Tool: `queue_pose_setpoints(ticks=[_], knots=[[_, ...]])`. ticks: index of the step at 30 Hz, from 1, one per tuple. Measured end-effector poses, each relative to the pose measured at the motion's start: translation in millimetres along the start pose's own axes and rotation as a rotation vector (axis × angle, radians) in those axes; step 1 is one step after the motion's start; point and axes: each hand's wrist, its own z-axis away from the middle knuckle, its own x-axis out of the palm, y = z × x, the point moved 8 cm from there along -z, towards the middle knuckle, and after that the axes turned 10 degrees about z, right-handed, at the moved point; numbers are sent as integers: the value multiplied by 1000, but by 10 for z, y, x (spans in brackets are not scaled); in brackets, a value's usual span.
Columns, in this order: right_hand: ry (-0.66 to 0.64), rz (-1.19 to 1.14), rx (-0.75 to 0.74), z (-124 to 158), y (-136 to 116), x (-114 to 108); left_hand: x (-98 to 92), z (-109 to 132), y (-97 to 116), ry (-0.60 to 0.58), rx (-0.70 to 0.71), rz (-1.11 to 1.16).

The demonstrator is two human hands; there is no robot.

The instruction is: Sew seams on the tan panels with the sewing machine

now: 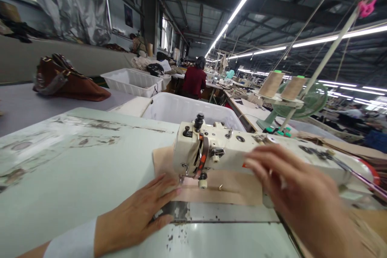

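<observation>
1 flat tan sheet of leather-like material (229,189) lies on the pale green worktable (75,169), directly under the needle end of a cream-coloured industrial sewing machine (229,145). The sheet is smooth and rectangular, and its near edge runs alongside a worn metal plate set into the table.

The left hand (136,217), with a white sleeve at the wrist, is opened flat, palm down. Its fingertips press on the sheet's near left corner, and it grips nothing. The right hand (299,193) is blurred and raised in front of the machine's arm. Its fingers are loosely spread and hold nothing; whether they touch the machine cannot be told.

Behind the machine sits a white plastic bin (181,109). To the right, 2 beige thread cones (270,84) stand in front of a green fan (311,102). A brown leather bag (66,78) rests far left. A person in a red top (195,81) sits further back, facing away.
</observation>
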Motion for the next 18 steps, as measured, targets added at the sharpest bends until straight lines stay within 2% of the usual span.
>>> queue_pose_setpoints(ticks=[1,2,4,6,7,9,11,15,16,18], knots=[[103,137,-22,-246,65,-150,7,4,-13,5,-5,-15],[118,245,-75,-483,123,-180,8,7,-18,10,-7,-24],[-23,331,-186,-869,277,7,-10,10,-6,16,-9,-23],[-148,329,-233,-1072,431,227,-44,1,44,6,5,-3],[-171,306,-230,-1113,486,289,-66,-9,75,1,16,3],[-131,233,-205,-1110,543,282,-106,-33,137,-11,43,-1],[-19,207,-152,-1049,584,147,-129,-52,170,-20,56,-12],[226,382,-9,-933,705,-139,-119,-57,161,-32,34,-11],[239,420,7,-921,738,-153,-106,-55,153,-44,25,-14],[129,416,-8,-913,826,-67,-82,-51,144,-73,12,-18]])
